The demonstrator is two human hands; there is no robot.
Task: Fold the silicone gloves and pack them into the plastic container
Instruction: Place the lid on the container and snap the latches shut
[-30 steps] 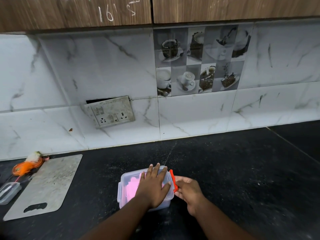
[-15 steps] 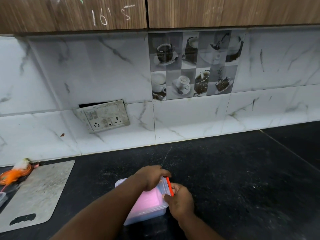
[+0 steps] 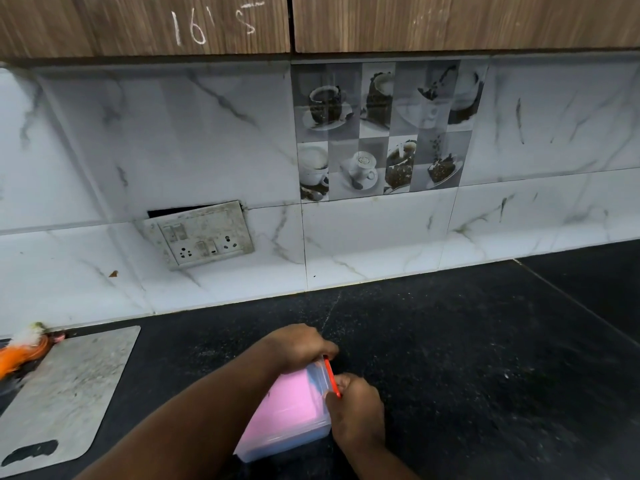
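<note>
One clear plastic container (image 3: 287,434), box-shaped with rounded corners, sits on a black speckled stone countertop (image 3: 467,358) between a person's two bare hands. Through its translucent walls shows a smooth pink mass that fills the inside: the silicone gloves (image 3: 291,407), lying flat. How many there are cannot be told. A clear lid covers the top. One thin red latch (image 3: 331,374) runs along the container's right edge.

The left hand (image 3: 299,344) reaches across the lid from the near left. Its fingers are curled down over the container's far edge, gripping it. The right hand (image 3: 356,410) sits against the container's right side, fingers curled in and bunched close, pinching the near end of the red latch.

Well to the left of the left hand lies one flat cutting board (image 3: 65,393), grey and marbled, with rounded corners and a dark slot cut in its near end. At the board's far left corner is one blurred orange and white object (image 3: 24,348); what it is cannot be told.

Beyond both hands rises a glossy tiled wall (image 3: 381,237), white with grey veins. On it, up and to the left of the left hand, one grimy rectangular switch plate (image 3: 204,233) hangs askew with a dark gap above it. Higher, above the hands, one decorative tile (image 3: 381,129) shows grey pictures of coffee cups. Along the top run two brown wood-grain cabinet doors (image 3: 450,22); the left one bears white chalk marks.
</note>
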